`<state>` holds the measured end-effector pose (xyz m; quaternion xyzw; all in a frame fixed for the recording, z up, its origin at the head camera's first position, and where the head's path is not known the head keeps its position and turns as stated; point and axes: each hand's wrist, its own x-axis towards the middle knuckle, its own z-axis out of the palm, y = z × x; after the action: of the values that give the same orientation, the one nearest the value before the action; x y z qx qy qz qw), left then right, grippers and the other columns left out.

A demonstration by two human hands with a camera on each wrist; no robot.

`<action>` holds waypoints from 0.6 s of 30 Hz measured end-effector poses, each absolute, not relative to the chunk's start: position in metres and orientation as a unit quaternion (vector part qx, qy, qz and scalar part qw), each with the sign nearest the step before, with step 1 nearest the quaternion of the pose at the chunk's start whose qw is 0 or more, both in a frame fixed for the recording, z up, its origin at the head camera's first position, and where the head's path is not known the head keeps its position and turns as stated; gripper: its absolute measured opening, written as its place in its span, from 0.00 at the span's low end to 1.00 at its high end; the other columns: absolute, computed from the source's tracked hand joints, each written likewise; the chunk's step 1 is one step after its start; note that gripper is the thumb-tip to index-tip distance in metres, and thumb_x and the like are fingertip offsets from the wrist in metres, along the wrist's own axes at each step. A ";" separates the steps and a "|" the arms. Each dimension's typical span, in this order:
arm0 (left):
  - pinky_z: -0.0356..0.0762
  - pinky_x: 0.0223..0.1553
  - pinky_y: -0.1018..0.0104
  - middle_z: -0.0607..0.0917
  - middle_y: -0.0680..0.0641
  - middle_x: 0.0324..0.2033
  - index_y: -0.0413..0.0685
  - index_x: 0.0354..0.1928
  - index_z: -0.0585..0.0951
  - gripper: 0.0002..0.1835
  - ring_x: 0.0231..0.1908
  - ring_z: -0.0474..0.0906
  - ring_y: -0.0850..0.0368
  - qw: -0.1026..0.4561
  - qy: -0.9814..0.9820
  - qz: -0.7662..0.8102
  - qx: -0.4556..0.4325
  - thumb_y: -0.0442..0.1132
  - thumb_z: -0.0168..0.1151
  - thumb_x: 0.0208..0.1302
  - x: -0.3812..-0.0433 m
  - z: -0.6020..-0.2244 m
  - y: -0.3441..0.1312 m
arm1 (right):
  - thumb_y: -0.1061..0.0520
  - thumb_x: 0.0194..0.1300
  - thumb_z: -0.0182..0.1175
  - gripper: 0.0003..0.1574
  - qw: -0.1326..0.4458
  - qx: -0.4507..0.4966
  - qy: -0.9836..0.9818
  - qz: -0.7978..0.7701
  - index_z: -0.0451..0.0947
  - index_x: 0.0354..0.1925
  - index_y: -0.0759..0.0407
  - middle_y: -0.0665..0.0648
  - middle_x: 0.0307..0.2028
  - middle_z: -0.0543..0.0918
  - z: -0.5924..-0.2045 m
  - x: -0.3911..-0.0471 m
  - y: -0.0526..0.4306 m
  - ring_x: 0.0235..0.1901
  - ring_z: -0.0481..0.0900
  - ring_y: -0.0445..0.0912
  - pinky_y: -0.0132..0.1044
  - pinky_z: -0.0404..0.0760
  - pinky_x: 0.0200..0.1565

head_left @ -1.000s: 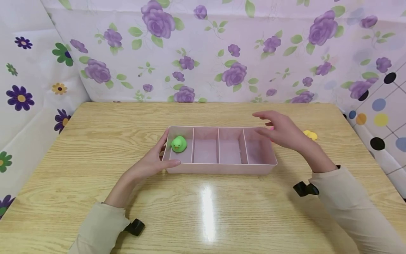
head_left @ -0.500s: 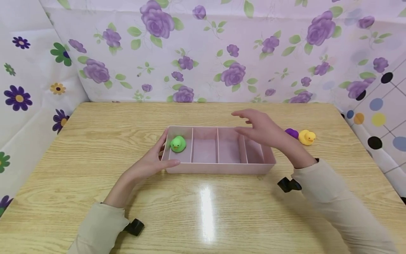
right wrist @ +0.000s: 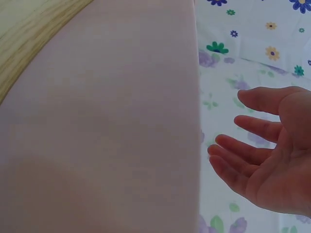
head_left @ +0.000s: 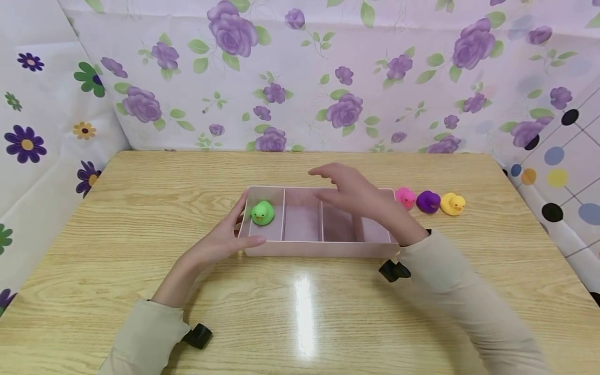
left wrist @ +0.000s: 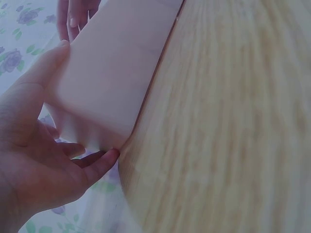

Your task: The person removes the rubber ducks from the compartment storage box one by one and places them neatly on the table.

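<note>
tray point(head_left: 304, 249) lies pinched at one end by the left hand point(head_left: 226, 238), beneath the right hand point(head_left: 354, 191) with fingers spread.

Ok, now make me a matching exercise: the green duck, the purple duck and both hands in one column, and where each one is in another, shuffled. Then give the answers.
Column one
1. Green rubber duck
2. Purple rubber duck
3. Left hand
4. Right hand

Column two
A. Over the divided pink box, holding nothing
B. Between the pink duck and the yellow duck
C. Gripping the left end of the box
D. Inside the leftmost compartment

Right pairs: 1-D, 2-B, 3-C, 4-A.
</note>
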<state>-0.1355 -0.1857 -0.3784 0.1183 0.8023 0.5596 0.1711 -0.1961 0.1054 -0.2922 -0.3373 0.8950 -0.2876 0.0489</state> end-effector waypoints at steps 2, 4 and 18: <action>0.64 0.60 0.44 0.49 0.35 0.72 0.68 0.76 0.33 0.56 0.64 0.60 0.36 0.172 0.802 0.560 0.118 0.42 0.66 0.63 -0.136 -0.379 -0.185 | 0.61 0.66 0.60 0.28 0.049 -0.343 0.894 -0.283 0.71 0.62 0.68 0.66 0.59 0.75 -0.294 -0.197 0.098 0.57 0.72 0.59 0.49 0.73 0.55; 0.64 0.59 0.44 0.50 0.35 0.72 0.68 0.76 0.33 0.56 0.64 0.60 0.36 0.172 0.800 0.562 0.117 0.41 0.66 0.63 -0.136 -0.379 -0.185 | 0.61 0.66 0.60 0.28 0.052 -0.347 0.894 -0.279 0.71 0.62 0.68 0.65 0.58 0.75 -0.295 -0.198 0.091 0.56 0.73 0.58 0.48 0.73 0.55; 0.66 0.58 0.45 0.50 0.35 0.72 0.69 0.76 0.33 0.56 0.65 0.60 0.36 0.178 0.798 0.564 0.116 0.44 0.67 0.62 -0.135 -0.377 -0.186 | 0.59 0.68 0.57 0.24 0.090 -0.360 0.875 -0.312 0.75 0.60 0.66 0.62 0.56 0.78 -0.300 -0.201 0.055 0.56 0.74 0.54 0.44 0.73 0.56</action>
<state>-0.1354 -0.1859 -0.3772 0.1160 0.7980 0.5640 0.1778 -0.2006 0.0549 -0.2998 -0.3599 0.8747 -0.3119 0.0905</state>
